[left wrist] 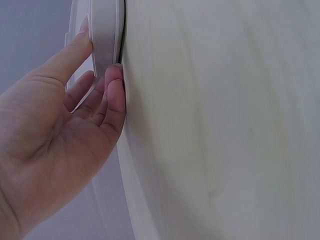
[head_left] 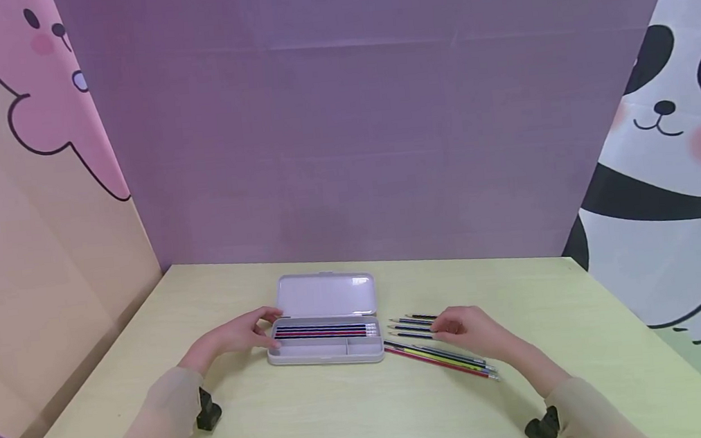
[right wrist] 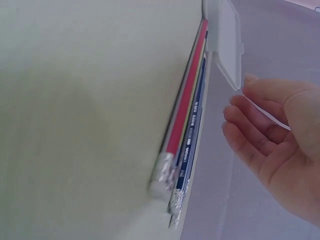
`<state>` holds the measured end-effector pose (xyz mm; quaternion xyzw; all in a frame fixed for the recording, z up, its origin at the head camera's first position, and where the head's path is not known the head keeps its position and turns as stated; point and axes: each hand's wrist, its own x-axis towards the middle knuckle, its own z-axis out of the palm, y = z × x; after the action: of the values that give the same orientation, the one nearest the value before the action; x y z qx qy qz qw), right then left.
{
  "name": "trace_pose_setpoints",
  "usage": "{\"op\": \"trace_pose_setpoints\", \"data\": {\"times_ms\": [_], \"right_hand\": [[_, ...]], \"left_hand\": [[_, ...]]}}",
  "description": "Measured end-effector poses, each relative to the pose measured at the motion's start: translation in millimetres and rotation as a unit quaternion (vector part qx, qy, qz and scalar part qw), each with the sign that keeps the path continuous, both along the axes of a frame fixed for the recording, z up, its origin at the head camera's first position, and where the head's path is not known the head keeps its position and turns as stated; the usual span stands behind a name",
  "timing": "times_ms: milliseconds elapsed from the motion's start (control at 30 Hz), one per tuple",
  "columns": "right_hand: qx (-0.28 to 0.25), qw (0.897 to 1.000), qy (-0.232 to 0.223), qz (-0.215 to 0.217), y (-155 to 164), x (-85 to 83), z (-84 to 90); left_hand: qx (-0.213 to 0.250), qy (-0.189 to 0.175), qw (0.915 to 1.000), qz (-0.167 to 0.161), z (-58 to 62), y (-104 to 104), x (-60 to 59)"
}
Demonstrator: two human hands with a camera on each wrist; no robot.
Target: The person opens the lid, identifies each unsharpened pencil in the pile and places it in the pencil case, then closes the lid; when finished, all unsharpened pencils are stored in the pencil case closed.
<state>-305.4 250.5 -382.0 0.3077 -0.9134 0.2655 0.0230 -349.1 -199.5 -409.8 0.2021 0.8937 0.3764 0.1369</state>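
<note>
Some loose pencils (head_left: 440, 358) are hidden under relaxed right-hand fingers (head_left: 444, 325); the open white case (head_left: 326, 332) is held by left-hand fingers (head_left: 266, 329).

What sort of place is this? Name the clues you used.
Probably a child's study corner or a staged desk: cartoon bear and panda panels around a pale table, with an open pencil case and loose pencils.

Pale yellow-green bench (head_left: 355, 420) with a faint wood grain. Purple backdrop panel (head_left: 342, 122) stands behind it. Left side panel bears a pink bear cartoon (head_left: 45, 86); right side panel bears a panda cartoon (head_left: 678, 169) on green.
</note>
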Motion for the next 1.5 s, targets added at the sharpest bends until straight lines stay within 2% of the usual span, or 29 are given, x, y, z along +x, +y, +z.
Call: {"op": "trace_pose_setpoints", "data": {"times_ms": [233, 700, 900, 1100, 1300, 1500], "right_hand": [[0.002, 0.999, -0.03, 0.015, 7.3, 6.3, -8.8], [0.02, 0.998, -0.036, 0.047, 13.5, 8.0, -15.2], [0.038, 0.998, -0.044, 0.03, 15.1, 8.5, -16.3], [0.063, 0.998, -0.028, 0.005, 15.2, 9.4, -15.5], [0.064, 0.998, -0.013, -0.011, 14.7, 8.4, -15.2], [0.059, 0.998, -0.024, -0.02, 14.7, 8.1, -14.6]], "left_hand": [[-0.002, 0.005, 1.0, -0.006, -0.2, -0.3, -0.6], [-0.003, 0.007, 1.0, -0.004, 0.9, -1.1, 2.7], [-0.009, 0.005, 0.9999, -0.002, -2.9, -2.4, -0.1], [0.002, 0.003, 1.0, 0.001, -3.6, -2.3, -1.2], [0.001, 0.007, 1.0, -0.003, -3.2, -2.7, -0.1], [0.001, 0.005, 1.0, 0.003, -2.5, -2.6, 0.9]]}}
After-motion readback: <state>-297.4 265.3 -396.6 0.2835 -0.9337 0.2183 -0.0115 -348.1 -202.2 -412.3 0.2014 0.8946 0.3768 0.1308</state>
